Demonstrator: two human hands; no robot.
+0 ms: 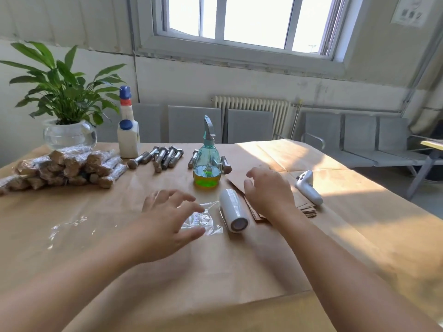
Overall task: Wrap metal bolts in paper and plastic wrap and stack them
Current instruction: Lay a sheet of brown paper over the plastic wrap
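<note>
Both hands hover with fingers spread, holding nothing: left hand (167, 219) over loose plastic wrap (201, 220) beside the wrap roll (233, 213), right hand (268, 190) behind it. Bare bolts (159, 158) lie beyond; the thin film may cling and crumple

The near part of the tabletop (215, 271) lies bare, so a hand can sweep across it freely. Toward the bolts (163, 156), the spray bottle (207, 161) stands in the middle of the way, with open lanes on either side. The wrap roll (233, 210) and its loose film (201, 220) lie between the hands. The wrapped stack (67, 166) fills the far left corner, and the controller (308, 186) lies near the paper sheets (306, 208).
</note>
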